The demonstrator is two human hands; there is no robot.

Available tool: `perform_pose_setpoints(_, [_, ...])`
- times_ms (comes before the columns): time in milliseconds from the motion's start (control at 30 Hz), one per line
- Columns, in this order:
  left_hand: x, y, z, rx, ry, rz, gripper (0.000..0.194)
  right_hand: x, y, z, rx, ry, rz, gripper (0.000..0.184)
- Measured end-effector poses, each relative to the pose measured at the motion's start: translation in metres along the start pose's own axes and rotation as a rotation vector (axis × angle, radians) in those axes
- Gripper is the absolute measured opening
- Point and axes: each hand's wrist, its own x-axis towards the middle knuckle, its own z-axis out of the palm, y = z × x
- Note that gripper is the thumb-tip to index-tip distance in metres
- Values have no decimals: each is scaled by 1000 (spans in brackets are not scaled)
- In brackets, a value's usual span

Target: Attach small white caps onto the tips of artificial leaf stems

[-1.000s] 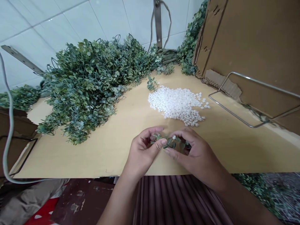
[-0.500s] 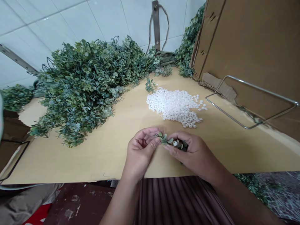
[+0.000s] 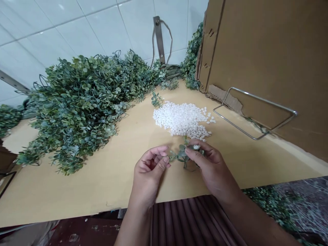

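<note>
Between my hands is a small artificial leafy sprig (image 3: 182, 152) with grey-green leaves. My left hand (image 3: 153, 166) pinches the tip of one of its stems between thumb and fingers. Fingers and thumb of my right hand (image 3: 208, 159) close on the sprig's other side, where a white bead-like piece (image 3: 196, 147) shows among the leaves. Part of the sprig is hidden behind the right fingers. Just beyond the hands lies a spread of small white pieces (image 3: 181, 118) on the tan board (image 3: 123, 181).
A large heap of artificial greenery (image 3: 84, 102) fills the left and back. One loose sprig (image 3: 156, 99) lies beside the white pieces. At right stand a cardboard sheet (image 3: 263, 51) and a bent metal wire frame (image 3: 241, 128). A strap (image 3: 159, 39) hangs on the tiled wall.
The sprig has been turned and spread, with more leaves and stems showing between the hands. My left hand has drawn slightly away from the right. The camera view has shifted and tilted.
</note>
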Motion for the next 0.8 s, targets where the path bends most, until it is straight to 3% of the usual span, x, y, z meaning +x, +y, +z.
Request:
perform_pose_setpoints(100, [1,-2,-3,145,16,77,13,2,2,-2,161,30,96,13])
perform_pose_setpoints(300, [5,5,-13,401,20,238,8,1,-1,-4,276,92,203,18])
perform_pose_setpoints(400, [7,7,-19,490,-64,221,9,1,-3,-7,359,146,261,19])
perform_pose_setpoints(533, [8,7,-24,611,-202,248,14,3,-4,-10,413,90,254,24])
perform_pose_setpoints(667, [13,20,-19,863,-282,359,21,4,-4,-10,417,77,308,29])
perform_pose_setpoints(800, [36,40,-7,1130,-280,483,21,5,-7,-8,416,128,374,32])
